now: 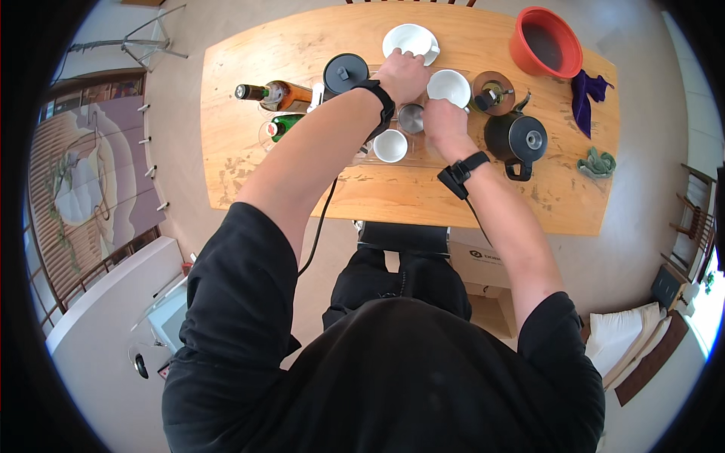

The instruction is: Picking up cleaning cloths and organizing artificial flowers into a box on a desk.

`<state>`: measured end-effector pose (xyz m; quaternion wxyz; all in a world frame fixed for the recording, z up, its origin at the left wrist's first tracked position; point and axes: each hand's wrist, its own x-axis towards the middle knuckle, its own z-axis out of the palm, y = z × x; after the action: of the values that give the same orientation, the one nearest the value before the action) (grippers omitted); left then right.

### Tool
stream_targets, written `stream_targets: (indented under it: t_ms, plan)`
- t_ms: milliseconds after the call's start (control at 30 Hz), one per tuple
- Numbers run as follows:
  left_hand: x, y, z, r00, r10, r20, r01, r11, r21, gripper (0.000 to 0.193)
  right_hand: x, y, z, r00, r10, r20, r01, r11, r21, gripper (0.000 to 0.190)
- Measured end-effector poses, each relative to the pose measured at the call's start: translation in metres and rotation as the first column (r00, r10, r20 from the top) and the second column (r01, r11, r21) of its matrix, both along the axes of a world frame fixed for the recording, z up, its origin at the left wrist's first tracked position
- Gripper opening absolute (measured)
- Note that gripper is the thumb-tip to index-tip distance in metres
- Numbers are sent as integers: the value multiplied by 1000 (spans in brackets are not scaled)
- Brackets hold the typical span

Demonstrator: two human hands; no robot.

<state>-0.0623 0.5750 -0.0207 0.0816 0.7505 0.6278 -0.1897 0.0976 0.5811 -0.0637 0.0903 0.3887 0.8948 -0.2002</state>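
My left hand (403, 76) reaches over the table to the near rim of a white cup (412, 41) on a white saucer (391, 44); its fingertips meet the rim, but their hold is unclear. My right hand (446, 123) is curled at the near side of another white cup (448, 88), hiding part of it; whether it grips the cup cannot be told. Between my hands stands a small metal cup (411, 118). Nearer to me is a white cup without a saucer in view (390, 145). Black straps with cables circle both wrists.
Left on the wooden table (272, 189) are an amber bottle (291, 97), a green bottle (286, 125) and a black-lidded container (345, 73). To the right stand a glass vessel (493, 93), a black kettle (515, 137), a red bucket (545, 42), a purple cloth (583, 102) and a green cloth (596, 163).
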Motion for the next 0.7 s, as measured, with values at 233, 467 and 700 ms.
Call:
stream_targets:
  t_ms: [233,467,700]
  plan:
    - [12,-20,21,991,-7,137,1,999,49,20,85,0,39,852,-259,-456,230,966,-118,28]
    - [-20,-35,51,985,93,144,-89,995,-35,13,125,-11,6,894,-348,-283,289,930,-228,59]
    - [12,-33,40,977,47,208,10,964,-265,30,125,-22,-11,892,-394,-221,302,883,-358,54]
